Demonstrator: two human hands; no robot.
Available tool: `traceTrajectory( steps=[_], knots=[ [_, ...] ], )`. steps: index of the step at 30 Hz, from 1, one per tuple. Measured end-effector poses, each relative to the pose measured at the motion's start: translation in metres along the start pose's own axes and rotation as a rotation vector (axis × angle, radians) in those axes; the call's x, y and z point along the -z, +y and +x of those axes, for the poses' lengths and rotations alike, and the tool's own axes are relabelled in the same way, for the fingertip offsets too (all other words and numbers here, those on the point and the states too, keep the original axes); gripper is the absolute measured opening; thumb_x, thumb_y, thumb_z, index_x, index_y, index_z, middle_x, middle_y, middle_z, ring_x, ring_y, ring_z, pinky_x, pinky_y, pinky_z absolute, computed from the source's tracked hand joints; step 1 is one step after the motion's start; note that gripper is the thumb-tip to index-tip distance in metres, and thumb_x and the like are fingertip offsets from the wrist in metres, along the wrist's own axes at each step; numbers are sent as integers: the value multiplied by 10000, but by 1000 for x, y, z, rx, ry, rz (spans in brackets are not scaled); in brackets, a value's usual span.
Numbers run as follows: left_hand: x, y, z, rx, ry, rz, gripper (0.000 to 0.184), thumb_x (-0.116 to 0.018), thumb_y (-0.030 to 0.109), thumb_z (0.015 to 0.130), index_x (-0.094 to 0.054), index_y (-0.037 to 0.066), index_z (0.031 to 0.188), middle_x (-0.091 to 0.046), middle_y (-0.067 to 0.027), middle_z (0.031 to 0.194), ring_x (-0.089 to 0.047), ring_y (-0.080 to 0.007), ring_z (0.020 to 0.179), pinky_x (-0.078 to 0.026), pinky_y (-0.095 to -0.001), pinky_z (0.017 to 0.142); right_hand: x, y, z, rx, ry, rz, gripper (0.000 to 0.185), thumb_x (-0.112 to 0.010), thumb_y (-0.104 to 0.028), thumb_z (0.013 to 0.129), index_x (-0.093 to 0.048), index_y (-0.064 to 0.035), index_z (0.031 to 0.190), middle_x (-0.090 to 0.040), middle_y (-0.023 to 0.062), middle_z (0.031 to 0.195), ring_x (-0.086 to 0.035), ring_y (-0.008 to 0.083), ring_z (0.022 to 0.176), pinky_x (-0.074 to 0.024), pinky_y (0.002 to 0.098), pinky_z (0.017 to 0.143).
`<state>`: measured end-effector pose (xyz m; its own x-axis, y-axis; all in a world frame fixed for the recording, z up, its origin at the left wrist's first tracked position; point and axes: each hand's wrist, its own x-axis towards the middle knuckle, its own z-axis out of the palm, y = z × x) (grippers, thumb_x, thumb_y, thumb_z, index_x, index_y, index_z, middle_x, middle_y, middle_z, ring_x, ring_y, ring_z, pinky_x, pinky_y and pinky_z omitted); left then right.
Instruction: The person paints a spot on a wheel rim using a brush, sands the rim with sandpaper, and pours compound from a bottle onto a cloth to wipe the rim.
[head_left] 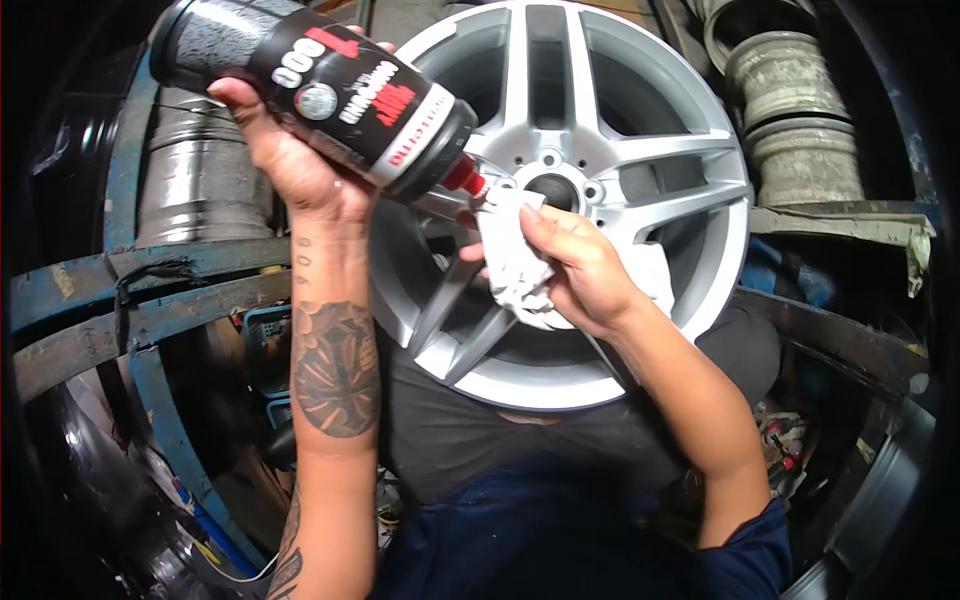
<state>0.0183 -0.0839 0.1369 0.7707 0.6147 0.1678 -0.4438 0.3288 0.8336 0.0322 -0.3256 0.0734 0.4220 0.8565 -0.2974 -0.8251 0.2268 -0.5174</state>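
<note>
My left hand [300, 165] is wrapped round a black bottle of polishing compound [330, 90], tilted so its red nozzle points down to the right. The nozzle tip meets or almost meets a white cloth [515, 260] that my right hand [575, 255] grips, thumb on top; some of that hand's fingers are behind the cloth. Beneath both hands lies a silver alloy wheel [690, 155] with paired spokes, its face up, near my lap. The cloth covers part of its lower spokes.
Blue metal rack frames [65, 300] stand on both sides. Bare rims [205, 170] sit on the left rack, and more stacked rims [800, 165] on the right. A blue basket [265, 345] is low at the left.
</note>
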Motion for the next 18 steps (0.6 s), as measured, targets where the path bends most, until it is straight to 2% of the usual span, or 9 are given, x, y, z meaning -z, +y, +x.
traceTrajectory(
  steps=[1,6,8,9,13,14,15,17,18],
  knots=[
    [5,0,4,1,-30,-30,1054,-611,837,799,-498,-39,1375,-664,-247,1222,-680,-447,1092,-564,-571,992,7,0,2,-24,-57,-36,508,-470,-287,1101,-455,81,1450,-593,201,1405,-679,307,1172,-590,404,965],
    [12,1,0,75,-24,-123,1009,-587,845,812,-526,-13,1339,-655,-242,1214,-691,-410,1080,-600,-544,949,4,1,-1,-41,-75,-53,512,-478,-309,1100,-472,75,1439,-624,192,1368,-700,249,1108,-588,346,924],
    [13,-2,4,132,9,-222,1008,-550,874,809,-560,-30,1255,-694,-215,1097,-732,-357,985,-639,-498,893,-8,-2,-5,-20,-51,-45,459,-477,-295,1106,-537,62,1388,-676,174,1299,-712,200,1045,-577,297,873],
    [17,-1,7,136,-3,-196,1009,-548,876,811,-562,-33,1248,-692,-215,1098,-728,-361,990,-630,-505,901,-4,-2,-6,-25,-115,-32,482,-473,-279,1106,-492,74,1434,-626,167,1386,-697,231,1116,-578,325,906],
    [44,17,27,205,46,-294,855,-508,799,906,-574,19,1250,-675,-238,1089,-686,-428,1023,-593,-581,898,-6,-9,-7,36,-183,8,488,-474,-261,1103,-461,79,1451,-619,182,1395,-702,226,1090,-593,337,886],
    [61,23,32,262,105,-297,809,-453,770,950,-572,25,1242,-667,-249,1113,-675,-443,1038,-584,-595,907,-3,-9,-6,60,-144,-13,483,-475,-262,1102,-469,77,1447,-618,186,1395,-704,221,1072,-595,327,870],
    [70,27,33,237,286,-121,820,-409,727,986,-565,-17,1292,-630,-281,1234,-650,-450,1103,-582,-567,933,-3,-12,-5,77,-108,-28,476,-477,-263,1102,-481,75,1437,-622,186,1390,-705,213,1063,-592,321,870],
    [132,22,43,364,261,-212,699,-531,628,970,-577,6,1285,-626,-280,1233,-644,-441,1117,-588,-553,935,-3,-16,-5,115,-29,-66,450,-479,-267,1101,-522,67,1399,-640,181,1367,-706,190,1042,-581,301,868],
    [162,19,51,461,387,-217,629,-631,567,914,-618,26,1237,-632,-272,1196,-635,-422,1110,-592,-531,929,-3,-17,-4,124,-24,-79,437,-474,-269,1102,-545,65,1376,-655,173,1346,-704,179,1044,-574,290,865]
  ],
)
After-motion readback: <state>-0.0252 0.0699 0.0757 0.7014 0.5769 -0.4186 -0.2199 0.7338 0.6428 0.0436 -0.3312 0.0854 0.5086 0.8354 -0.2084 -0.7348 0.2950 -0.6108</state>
